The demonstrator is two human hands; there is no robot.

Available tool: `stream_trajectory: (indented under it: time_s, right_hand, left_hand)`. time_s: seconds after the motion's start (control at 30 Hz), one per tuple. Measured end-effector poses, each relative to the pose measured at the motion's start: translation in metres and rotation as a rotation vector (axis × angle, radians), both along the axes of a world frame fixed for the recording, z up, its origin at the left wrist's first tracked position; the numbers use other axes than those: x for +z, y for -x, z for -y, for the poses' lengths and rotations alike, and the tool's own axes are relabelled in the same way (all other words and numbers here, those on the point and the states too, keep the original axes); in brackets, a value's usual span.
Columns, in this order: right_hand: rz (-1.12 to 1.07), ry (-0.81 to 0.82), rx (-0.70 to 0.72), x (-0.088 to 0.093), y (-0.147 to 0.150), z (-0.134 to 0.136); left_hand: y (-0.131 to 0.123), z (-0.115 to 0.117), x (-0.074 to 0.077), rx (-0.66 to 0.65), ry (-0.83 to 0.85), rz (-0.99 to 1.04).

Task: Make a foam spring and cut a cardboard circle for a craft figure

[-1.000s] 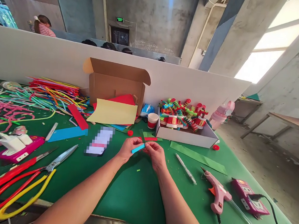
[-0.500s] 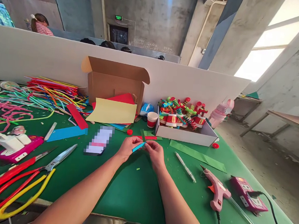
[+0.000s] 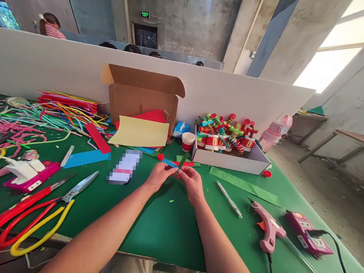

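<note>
My left hand (image 3: 158,177) and right hand (image 3: 193,183) are close together in front of the white box (image 3: 230,162), off toward its left. With thumb and fingers of the left I pinch a narrow blue strip (image 3: 169,163), which slants away from the box; with my right fingertips I pinch the low end of a green strip (image 3: 183,159) that slants up toward the box's left front corner. The two meet at my fingertips; whether they are fixed together I can't tell. Spring figures (image 3: 226,133) fill the box, and paper cups (image 3: 188,142) stand just left of it. In front of it lie a long green piece (image 3: 244,186) and a white pen (image 3: 229,199), with a pink glue gun (image 3: 271,227) farther forward of the box, toward its right.
</note>
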State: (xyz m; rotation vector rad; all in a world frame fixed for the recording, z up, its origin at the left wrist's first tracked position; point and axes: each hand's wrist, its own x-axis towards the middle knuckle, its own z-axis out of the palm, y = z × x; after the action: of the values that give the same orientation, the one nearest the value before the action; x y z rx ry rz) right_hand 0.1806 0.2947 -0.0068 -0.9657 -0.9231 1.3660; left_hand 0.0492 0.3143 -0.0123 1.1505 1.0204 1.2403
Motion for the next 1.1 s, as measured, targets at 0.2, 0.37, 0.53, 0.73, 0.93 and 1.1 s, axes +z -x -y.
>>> stream_trajectory:
  time_s: [0.2, 0.37, 0.53, 0.73, 0.93, 1.1]
  right_hand:
    - [0.025, -0.026, -0.039, -0.0013, -0.0011, 0.0003]
    - [0.014, -0.033, -0.055, -0.0024, 0.0013, -0.0005]
    - [-0.037, 0.001, 0.031, 0.0026, -0.0001, 0.0004]
    - [0.039, 0.033, 0.023, 0.0045, -0.0062, -0.0008]
    - [0.038, 0.063, 0.037, 0.0035, -0.0073, -0.0015]
    - [-0.023, 0.058, -0.025, 0.0039, -0.0003, 0.0018]
  left_hand:
    - [-0.0033, 0.004, 0.0036, 0.025, -0.025, -0.063]
    - [-0.0026, 0.0024, 0.002, 0.034, -0.036, -0.056]
    - [-0.0002, 0.0, 0.0015, 0.051, 0.011, -0.003]
    - [0.0018, 0.0017, 0.0048, 0.006, -0.02, -0.109]
    - [0.0024, 0.002, 0.0053, -0.022, -0.016, -0.149]
    - [-0.002, 0.004, 0.0053, -0.093, -0.041, -0.015]
